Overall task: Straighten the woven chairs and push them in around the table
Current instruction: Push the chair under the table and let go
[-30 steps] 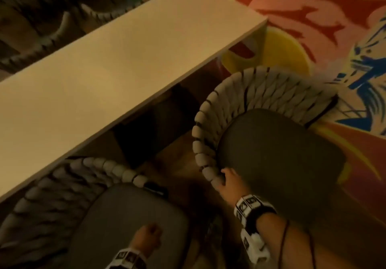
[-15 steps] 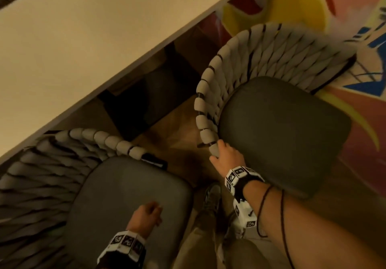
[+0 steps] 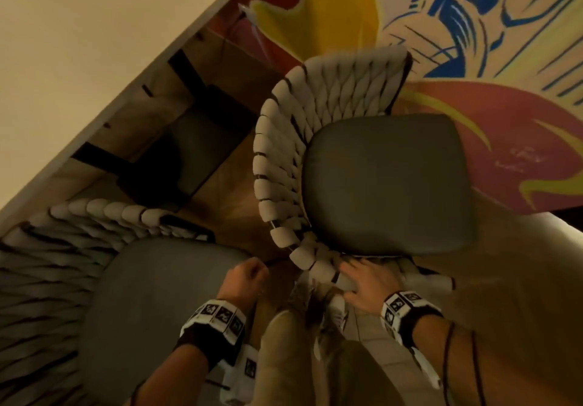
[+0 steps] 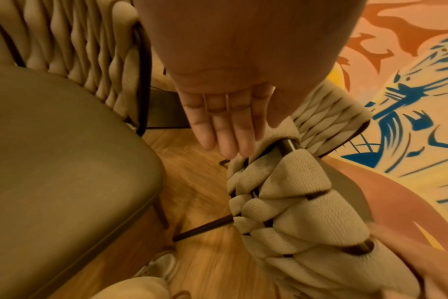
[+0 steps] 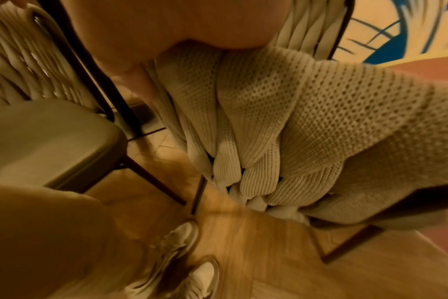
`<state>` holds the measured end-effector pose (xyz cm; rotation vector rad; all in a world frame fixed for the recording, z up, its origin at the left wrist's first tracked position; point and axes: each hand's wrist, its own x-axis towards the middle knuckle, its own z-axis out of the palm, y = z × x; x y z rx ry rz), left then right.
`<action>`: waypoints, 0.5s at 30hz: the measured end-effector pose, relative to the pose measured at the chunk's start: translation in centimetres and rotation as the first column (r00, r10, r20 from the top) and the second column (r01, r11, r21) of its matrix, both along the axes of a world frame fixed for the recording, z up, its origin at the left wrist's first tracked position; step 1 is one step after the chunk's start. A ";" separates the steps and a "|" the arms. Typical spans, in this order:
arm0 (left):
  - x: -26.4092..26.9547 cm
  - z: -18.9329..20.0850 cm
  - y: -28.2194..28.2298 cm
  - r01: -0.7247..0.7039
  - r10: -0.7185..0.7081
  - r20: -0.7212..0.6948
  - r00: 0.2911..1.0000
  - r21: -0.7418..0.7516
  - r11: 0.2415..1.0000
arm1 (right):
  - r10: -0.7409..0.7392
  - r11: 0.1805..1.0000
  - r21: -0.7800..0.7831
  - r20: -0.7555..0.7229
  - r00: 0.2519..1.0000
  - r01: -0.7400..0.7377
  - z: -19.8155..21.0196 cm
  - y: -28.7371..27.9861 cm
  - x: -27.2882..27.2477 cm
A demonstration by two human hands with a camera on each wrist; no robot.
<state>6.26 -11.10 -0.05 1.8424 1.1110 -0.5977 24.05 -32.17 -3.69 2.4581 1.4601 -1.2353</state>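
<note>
Two woven chairs with grey cushions stand beside the pale table (image 3: 88, 46). The right chair (image 3: 388, 181) is turned, its woven back (image 3: 284, 153) facing the table. My right hand (image 3: 362, 286) grips the near end of its woven rim (image 3: 318, 267); in the right wrist view the palm (image 5: 179, 24) lies on the straps (image 5: 256, 113) and the fingers are hidden. The left chair (image 3: 151, 295) sits partly under the table. My left hand (image 3: 246, 276) hangs between the chairs, its fingers (image 4: 223, 125) loose beside the right chair's rim (image 4: 281, 182), holding nothing.
A painted wall (image 3: 473, 27) in yellow, red and blue stands close behind the right chair. Dark table legs (image 3: 189, 68) show under the tabletop. My legs (image 3: 284, 358) and shoes (image 5: 182, 273) stand on the wooden floor (image 4: 205, 232) in the narrow gap between the chairs.
The right chair has swung round with its rim end coming toward me, my right hand still on it. My left hand left the left cushion and moved right into the gap.
</note>
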 end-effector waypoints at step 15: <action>12.5 -1.5 7.7 -0.324 0.327 0.053 0.944 -0.062 0.944 | -0.954 0.298 0.329 0.143 0.264 0.896 3.5 -5.1 -4.3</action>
